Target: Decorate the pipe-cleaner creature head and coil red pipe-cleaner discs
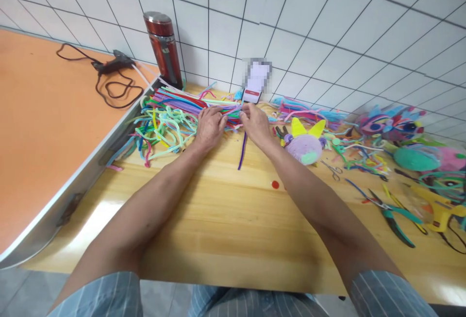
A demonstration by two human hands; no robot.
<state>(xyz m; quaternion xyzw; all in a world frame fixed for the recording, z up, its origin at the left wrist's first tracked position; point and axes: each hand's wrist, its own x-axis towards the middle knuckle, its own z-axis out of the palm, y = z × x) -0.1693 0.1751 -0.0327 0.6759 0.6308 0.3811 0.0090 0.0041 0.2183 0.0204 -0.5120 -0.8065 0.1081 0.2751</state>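
Observation:
A long pile of coloured pipe cleaners (182, 105) lies along the wall side of the wooden table. Over its right part my left hand (211, 125) rests, with its fingers curled down onto the strands. Close beside it, my right hand (255, 122) pinches a pale lavender pipe cleaner (235, 109) at the right end of the pile. That strand spans the small gap between my hands. Some fingertips are hidden among the strands. Below my right hand, a dark purple pipe cleaner (242, 152) lies on the wood.
A red thermos (163, 50) and a phone (257, 81) stand by the tiled wall. To the right are a lilac fuzzy head with yellow ears (304, 148), scissors (333, 170), green-handled pliers (391, 210) and a yellow glue gun (439, 205). A raised metal edge (83, 186) borders the left.

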